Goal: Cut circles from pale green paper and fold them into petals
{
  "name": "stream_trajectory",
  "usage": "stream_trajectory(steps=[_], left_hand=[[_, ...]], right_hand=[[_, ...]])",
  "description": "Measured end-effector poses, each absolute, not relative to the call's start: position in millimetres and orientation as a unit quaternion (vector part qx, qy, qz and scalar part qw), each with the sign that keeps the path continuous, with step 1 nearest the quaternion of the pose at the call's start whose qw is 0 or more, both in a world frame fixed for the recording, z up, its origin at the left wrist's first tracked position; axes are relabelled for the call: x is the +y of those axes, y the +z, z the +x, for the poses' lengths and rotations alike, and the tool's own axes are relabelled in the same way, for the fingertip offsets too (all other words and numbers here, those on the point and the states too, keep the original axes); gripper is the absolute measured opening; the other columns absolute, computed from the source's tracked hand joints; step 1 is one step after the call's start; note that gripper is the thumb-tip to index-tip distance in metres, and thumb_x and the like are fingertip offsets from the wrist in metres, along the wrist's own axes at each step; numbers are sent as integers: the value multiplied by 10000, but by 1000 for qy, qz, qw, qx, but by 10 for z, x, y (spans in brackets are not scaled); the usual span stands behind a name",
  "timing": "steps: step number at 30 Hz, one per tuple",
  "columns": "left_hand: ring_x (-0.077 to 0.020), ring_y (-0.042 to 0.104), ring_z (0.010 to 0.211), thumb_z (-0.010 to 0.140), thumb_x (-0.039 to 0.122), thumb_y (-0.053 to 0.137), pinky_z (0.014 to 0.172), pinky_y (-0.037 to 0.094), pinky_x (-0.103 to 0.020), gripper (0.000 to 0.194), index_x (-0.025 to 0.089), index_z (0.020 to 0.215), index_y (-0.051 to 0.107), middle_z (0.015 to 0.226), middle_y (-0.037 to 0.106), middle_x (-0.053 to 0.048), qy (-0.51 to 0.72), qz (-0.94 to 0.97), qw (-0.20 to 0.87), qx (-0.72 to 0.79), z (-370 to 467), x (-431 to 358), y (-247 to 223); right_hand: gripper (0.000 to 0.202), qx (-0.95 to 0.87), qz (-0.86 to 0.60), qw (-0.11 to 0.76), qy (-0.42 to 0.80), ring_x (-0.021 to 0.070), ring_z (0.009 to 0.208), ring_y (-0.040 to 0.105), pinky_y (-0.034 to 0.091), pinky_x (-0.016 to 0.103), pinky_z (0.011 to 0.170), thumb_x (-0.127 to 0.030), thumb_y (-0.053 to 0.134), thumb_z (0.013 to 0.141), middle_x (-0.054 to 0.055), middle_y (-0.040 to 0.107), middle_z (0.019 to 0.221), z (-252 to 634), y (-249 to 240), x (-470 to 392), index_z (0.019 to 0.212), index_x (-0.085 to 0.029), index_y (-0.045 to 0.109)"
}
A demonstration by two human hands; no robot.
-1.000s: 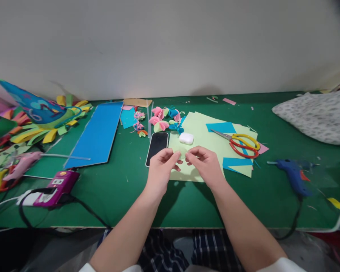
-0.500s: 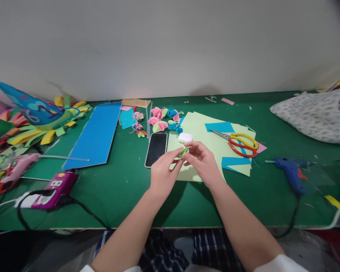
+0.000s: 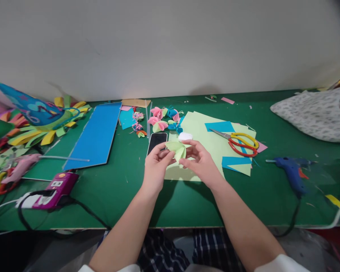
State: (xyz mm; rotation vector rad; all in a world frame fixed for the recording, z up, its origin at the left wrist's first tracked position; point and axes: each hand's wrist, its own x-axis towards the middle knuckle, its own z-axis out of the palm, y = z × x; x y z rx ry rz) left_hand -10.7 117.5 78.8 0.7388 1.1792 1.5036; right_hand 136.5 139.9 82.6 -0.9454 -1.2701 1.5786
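Note:
A light green folded paper piece, its petals spread, is held above the pale green sheets. My left hand pinches its left side between thumb and fingers. My right hand grips the right edge of the same piece. Just behind the fingers is a white rounded object. Partly covered by my left hand, a phone lies on the table. Pink, blue and green paper flowers sit beyond it.
Scissors lie on the sheets beside blue paper pieces. A blue glue gun is at the right. Leftward are a blue board, a purple power strip, a pink glue gun and a decorated cone hat.
The green paper piece, small and bunched between my fingertips before, now shows wide, spread petals. My left hand has shifted slightly left and covers more of the phone.

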Motion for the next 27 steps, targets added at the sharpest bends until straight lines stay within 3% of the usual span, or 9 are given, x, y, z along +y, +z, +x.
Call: stream_trajectory(steps=[7, 15, 22, 27], left_hand=[[-99, 665, 619, 583, 250, 882, 535, 494, -175, 463, 193, 991, 671, 746, 726, 19, 627, 274, 559, 468, -157, 1171, 881], [-93, 613, 611, 673, 187, 799, 605, 497, -213, 387, 193, 1046, 693, 671, 666, 41, 598, 395, 430, 549, -90, 1108, 907], [-104, 634, 647, 627, 237, 853, 610, 532, -231, 479, 181, 1059, 655, 799, 726, 0, 568, 309, 584, 491, -79, 1123, 902], [-82, 597, 598, 623, 225, 855, 612, 514, -218, 452, 176, 1034, 674, 723, 686, 29, 557, 329, 575, 500, -90, 1125, 898]], right_hand=[[623, -516, -382, 416, 644, 141, 756, 595, 531, 297, 693, -250, 857, 620, -28, 613, 876, 1382, 851, 1399, 1179, -273, 583], [244, -493, -406, 447, 627, 137, 697, 596, 535, 269, 600, -386, 762, 740, -4, 649, 775, 1362, 805, 1422, 895, -209, 697], [182, -470, -434, 469, 609, 129, 630, 569, 502, 265, 569, -354, 778, 688, -14, 653, 695, 1357, 795, 1440, 720, -197, 691], [223, -474, -450, 457, 603, 130, 622, 570, 494, 261, 567, -394, 785, 682, -7, 659, 684, 1354, 804, 1430, 716, -193, 697]])
